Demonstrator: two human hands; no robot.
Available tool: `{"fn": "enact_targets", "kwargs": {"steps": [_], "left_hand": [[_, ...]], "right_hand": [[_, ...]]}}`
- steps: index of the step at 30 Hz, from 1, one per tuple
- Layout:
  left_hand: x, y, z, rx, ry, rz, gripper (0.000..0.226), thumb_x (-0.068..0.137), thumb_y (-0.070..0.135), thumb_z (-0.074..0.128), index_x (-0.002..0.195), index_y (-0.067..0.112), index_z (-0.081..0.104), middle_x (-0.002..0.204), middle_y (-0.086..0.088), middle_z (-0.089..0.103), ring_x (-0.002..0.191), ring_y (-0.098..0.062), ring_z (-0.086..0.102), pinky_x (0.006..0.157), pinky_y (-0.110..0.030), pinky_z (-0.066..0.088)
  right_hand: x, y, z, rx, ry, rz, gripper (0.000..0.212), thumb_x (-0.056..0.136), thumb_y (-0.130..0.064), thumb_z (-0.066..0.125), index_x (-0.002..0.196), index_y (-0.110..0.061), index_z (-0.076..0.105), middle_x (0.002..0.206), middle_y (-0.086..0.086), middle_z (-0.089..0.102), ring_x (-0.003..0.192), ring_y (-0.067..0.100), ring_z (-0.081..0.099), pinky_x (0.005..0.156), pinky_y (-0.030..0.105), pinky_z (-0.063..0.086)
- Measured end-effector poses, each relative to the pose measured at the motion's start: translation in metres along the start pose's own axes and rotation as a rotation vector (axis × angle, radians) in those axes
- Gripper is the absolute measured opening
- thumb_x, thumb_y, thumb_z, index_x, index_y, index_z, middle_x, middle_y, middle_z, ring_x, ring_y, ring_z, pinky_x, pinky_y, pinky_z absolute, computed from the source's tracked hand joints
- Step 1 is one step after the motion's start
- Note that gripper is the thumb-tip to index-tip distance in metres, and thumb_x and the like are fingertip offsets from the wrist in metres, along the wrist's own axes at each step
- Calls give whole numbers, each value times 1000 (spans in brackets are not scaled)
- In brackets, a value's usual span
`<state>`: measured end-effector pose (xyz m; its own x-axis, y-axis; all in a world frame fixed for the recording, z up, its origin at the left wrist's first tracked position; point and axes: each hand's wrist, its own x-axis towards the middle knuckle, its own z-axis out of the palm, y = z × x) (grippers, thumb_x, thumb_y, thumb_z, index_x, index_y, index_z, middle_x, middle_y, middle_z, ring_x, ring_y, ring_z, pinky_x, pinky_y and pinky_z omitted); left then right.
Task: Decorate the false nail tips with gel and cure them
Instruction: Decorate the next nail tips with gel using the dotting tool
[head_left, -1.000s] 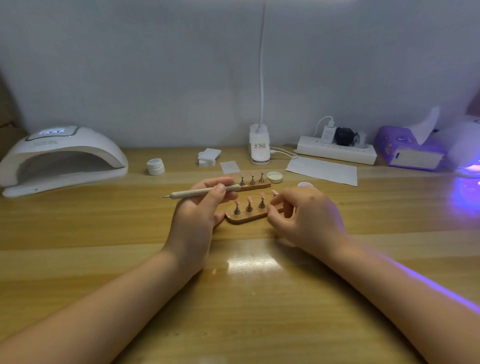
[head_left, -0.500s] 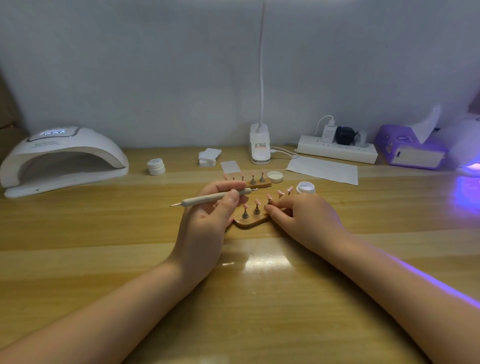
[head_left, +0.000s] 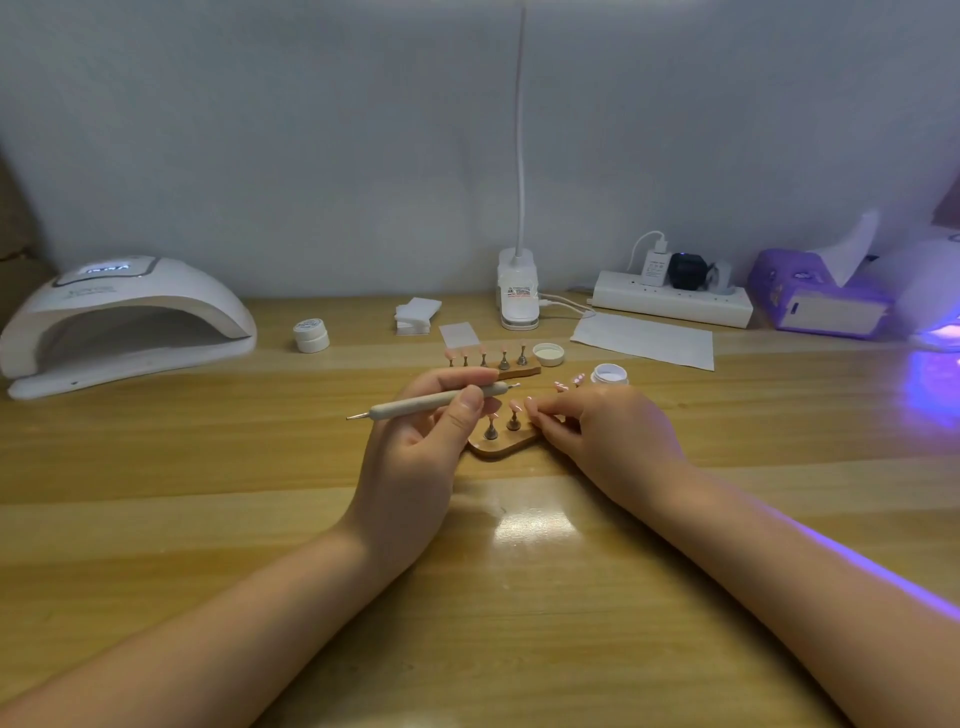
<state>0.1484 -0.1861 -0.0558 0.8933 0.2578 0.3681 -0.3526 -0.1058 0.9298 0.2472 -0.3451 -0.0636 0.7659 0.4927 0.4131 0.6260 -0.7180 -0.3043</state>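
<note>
Leftmost on the wooden worktop sits a white dome-shaped curing lamp, its display lit and its opening facing the viewer. Just right of it stands a small white closed jar, then a stack of white wipes and a small pale paper square.

Near the middle, the left hand curls its thumb and fingers round a slim dotting tool, held almost level with one metal tip pointing left. Behind this hand lies a wooden nail stand with a row of small pegs, some carrying pink false nail tips. Between the two hands lies a second wooden stand, also with pegs bearing pink tips.

A white clip lamp rises at the back centre. A loose jar lid and an open gel pot sit just behind the right hand.

The right hand rests on the near stand's right end, fingers curled against it and pinching at one peg's tip; the exact grip is hard to see.

Further right lie a white paper sheet, a power strip with plugs, and a purple tissue box. Violet light glows at the far right edge.
</note>
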Motion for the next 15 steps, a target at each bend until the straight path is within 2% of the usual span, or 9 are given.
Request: {"fn": "enact_targets", "kwargs": {"steps": [4, 9, 12, 15], "left_hand": [[0, 1, 0, 3, 11, 31, 20, 91, 32, 58, 104, 21, 68, 103, 4, 72, 100, -13, 67, 85, -28, 52], [-2, 2, 1, -10, 16, 66, 24, 88, 28, 53, 103, 17, 68, 97, 2, 73, 95, -15, 68, 85, -29, 55], [0, 3, 1, -80, -4, -15, 22, 90, 28, 60, 105, 12, 66, 89, 2, 72, 89, -15, 67, 85, -43, 57], [3, 3, 1, -150, -14, -124, 24, 90, 25, 55, 105, 10, 65, 82, 1, 69, 83, -15, 65, 88, -55, 54]], "right_hand": [[-2, -2, -3, 51, 43, 5, 22, 93, -33, 58, 109, -31, 72, 96, -3, 73, 89, 14, 64, 72, 36, 54], [-5, -4, -3, 136, 49, 29, 19, 91, -33, 60, 102, -27, 75, 91, -10, 73, 77, 8, 63, 71, 35, 55], [-4, -4, -3, 209, 48, 52, 15, 89, -29, 64, 100, -28, 74, 91, -15, 72, 74, 0, 58, 73, 29, 54], [-3, -2, -3, 300, 46, 97, 14, 88, -26, 66, 98, -27, 74, 86, -18, 69, 78, -1, 60, 76, 27, 54]]}}
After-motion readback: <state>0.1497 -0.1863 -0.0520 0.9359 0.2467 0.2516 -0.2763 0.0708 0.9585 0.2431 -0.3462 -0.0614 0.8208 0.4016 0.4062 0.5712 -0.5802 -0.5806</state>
